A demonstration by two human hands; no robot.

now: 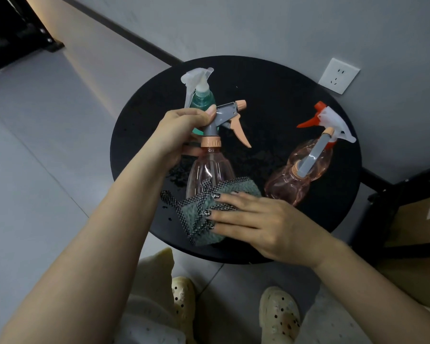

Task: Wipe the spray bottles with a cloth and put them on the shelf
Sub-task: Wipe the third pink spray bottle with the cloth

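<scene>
Bottle in hand: your left hand has its grip curled round the grey spray head of the pink bottle, thumb up by the nozzle end.
Bottle's long axis: near upright, head up and away from you, belly down toward you; its base is hidden behind the cloth, so you cannot tell if it rests on the surface.
Cloth: the green cloth with checked trim lies against the lower belly of the bottle, just below your left grip.
Right hand: your right hand lies on the cloth with fingers straight, pressing it, not curled round it.
Key relation: the unwiped length of the bottle runs up from the cloth toward your left hand, so the wipe likely travels along that axis, from belly to neck.
Nearer hand: the right is on the cloth; the left steadies the top.
Other bottles: a green bottle stands behind your left hand; a second pink bottle and a red-triggered sprayer stand to the right.
Shelf: a dark frame at the right edge may be it; you cannot tell.
</scene>
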